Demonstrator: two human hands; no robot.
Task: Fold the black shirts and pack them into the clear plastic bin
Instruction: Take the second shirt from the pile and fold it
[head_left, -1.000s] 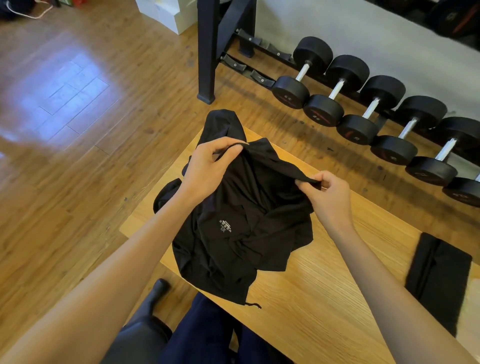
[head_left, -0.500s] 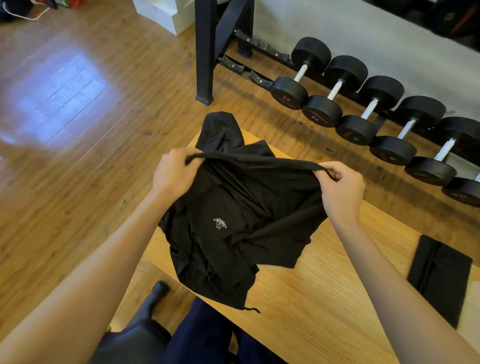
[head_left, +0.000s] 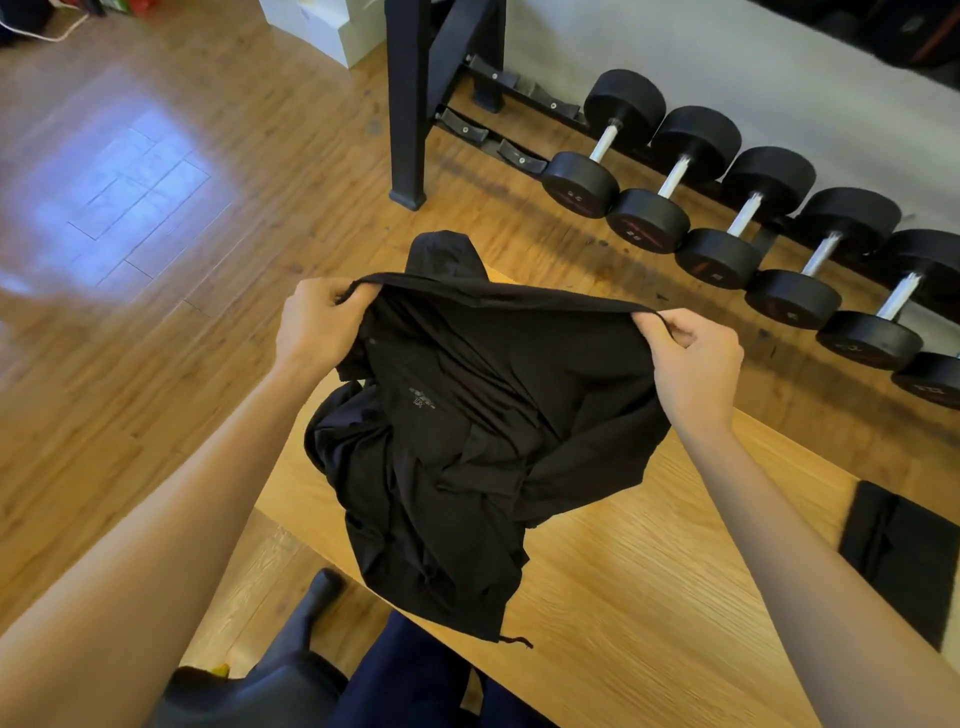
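While the black shirt (head_left: 467, 441) hangs in a crumpled bunch over the near corner of the wooden table (head_left: 649, 597), the person stretches one edge of it taut between both hands. The left hand (head_left: 317, 327) pinches the fabric at one end and the right hand (head_left: 691, 364) grips the other, fingers curled round the hem, so the edge runs straight between them while the rest sags in loose folds down to the tabletop. A small pale logo shows on the cloth.

As I judge it, this shirt is only being opened out; no fold has been made in it yet. Off to the right on the same table lies a folded black garment (head_left: 904, 561), which looks like one shirt already done. The clear plastic bin is nowhere in view, so nothing appears packed. Dumbbells (head_left: 727, 197) line a rack by the wall beyond.
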